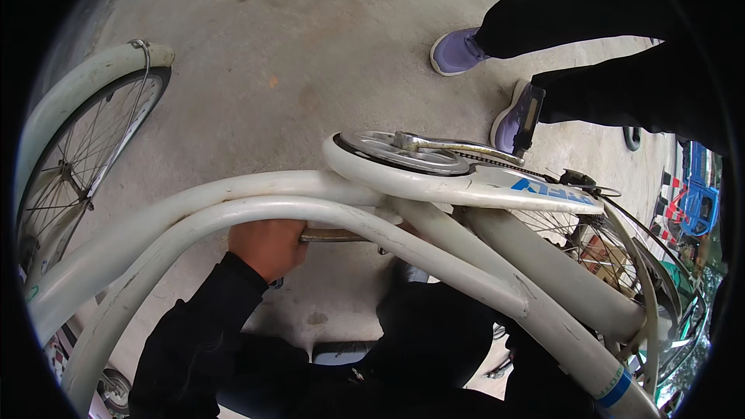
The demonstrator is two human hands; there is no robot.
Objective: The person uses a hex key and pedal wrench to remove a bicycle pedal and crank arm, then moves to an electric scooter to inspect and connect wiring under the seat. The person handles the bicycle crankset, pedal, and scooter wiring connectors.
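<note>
A white bicycle frame [434, 252] with two curved tubes stretches across in front of me. Below those tubes, my left hand [268, 248] is closed at the outer end of the near crank arm [337, 235]; its fingertips are partly hidden by the tube. On the far side sit the silver chainring [407, 154] and the far crank arm [458, 144], with a black pedal [531, 120] at its end. A white chain guard [458, 186] with blue marking runs toward the spoked rear wheel [570, 237]. My right hand does not show.
Another person in black trousers [574, 8] and purple shoes [458, 52] stands beyond the bicycle. The front wheel [70, 174] with its pale mudguard [85, 77] is at the left. Blue plastic items [698, 202] are at the far right. Beneath everything lies stained concrete floor [256, 77].
</note>
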